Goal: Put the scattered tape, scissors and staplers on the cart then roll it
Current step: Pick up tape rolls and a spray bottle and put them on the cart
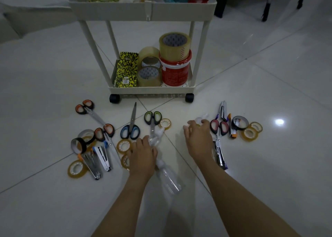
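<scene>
A cream cart on black wheels stands ahead on the floor; big tape rolls sit on its lower shelf. Scissors lie scattered in front of it: orange-handled, blue-handled, green-handled and red-handled. Small tape rolls and staplers lie at the left, with more tape and a stapler at the right. My left hand is closed over a clear bottle. My right hand hovers with spread fingers over a small white-capped bottle.
A second clear bottle lies between my forearms. A red tub and yellow-black packets share the cart's lower shelf, and its upper tray holds packets. Dark furniture legs stand at the back right.
</scene>
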